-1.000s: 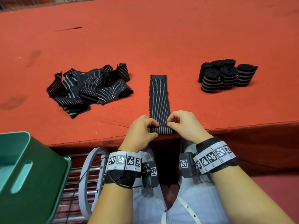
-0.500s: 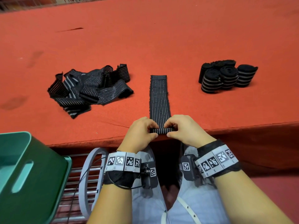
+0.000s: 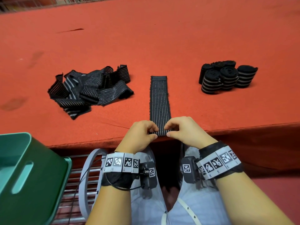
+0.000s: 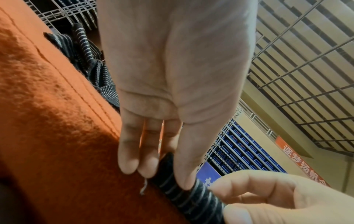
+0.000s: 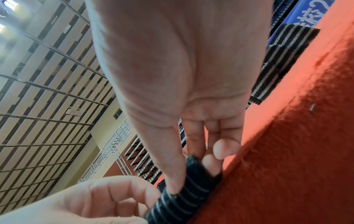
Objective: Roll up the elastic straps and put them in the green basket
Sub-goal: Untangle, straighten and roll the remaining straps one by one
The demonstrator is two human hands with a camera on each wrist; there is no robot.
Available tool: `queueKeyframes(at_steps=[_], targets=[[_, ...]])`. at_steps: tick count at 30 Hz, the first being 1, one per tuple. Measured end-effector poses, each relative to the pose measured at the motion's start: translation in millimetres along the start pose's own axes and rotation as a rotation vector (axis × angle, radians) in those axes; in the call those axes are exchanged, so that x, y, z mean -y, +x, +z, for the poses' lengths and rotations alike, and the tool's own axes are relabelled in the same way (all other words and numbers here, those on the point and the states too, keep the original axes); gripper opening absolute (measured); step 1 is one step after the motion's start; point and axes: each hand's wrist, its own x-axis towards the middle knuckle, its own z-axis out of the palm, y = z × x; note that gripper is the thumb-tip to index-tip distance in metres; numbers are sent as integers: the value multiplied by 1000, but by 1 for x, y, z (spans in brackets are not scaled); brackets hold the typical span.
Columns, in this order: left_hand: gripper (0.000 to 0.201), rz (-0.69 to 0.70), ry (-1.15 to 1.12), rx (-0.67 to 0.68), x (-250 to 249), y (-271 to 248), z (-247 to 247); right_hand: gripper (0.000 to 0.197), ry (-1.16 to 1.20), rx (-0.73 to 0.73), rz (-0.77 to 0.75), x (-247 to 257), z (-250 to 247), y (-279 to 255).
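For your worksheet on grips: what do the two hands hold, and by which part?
Both the left hand and right hand pinch the flat strap by its rolled near end.

Red felt table bearing loose strap heap, flat strap, rolled straps.

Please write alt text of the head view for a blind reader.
Both hands, left hand and right hand, pinch the rolled near end of a striped elastic strap on a red table. Loose straps lie left, rolled straps right, green basket lower left.
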Motion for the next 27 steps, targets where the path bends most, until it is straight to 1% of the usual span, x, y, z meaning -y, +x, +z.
queueKeyframes(at_steps=[7,12,15,17,19,24,27], targets=[[14,2,-73,13,-1,2,-2,9,15,-3,5,3,-3,0],[11,-18,-124,49,-1,3,-5,10,54,28,27,-1,-2,3],[10,-36,-122,73,-1,6,-5,15,57,58,39,-2,-2,6],[10,-52,-127,87,-1,9,-5,18,49,70,43,-3,-2,8],[10,-68,-127,94,-1,12,-5,16,17,73,44,-4,-1,10],[15,-54,-21,45,2,20,2,11,-49,60,58,-5,2,14],[19,-7,-27,7,4,21,6,12,-62,55,76,-4,3,15]])
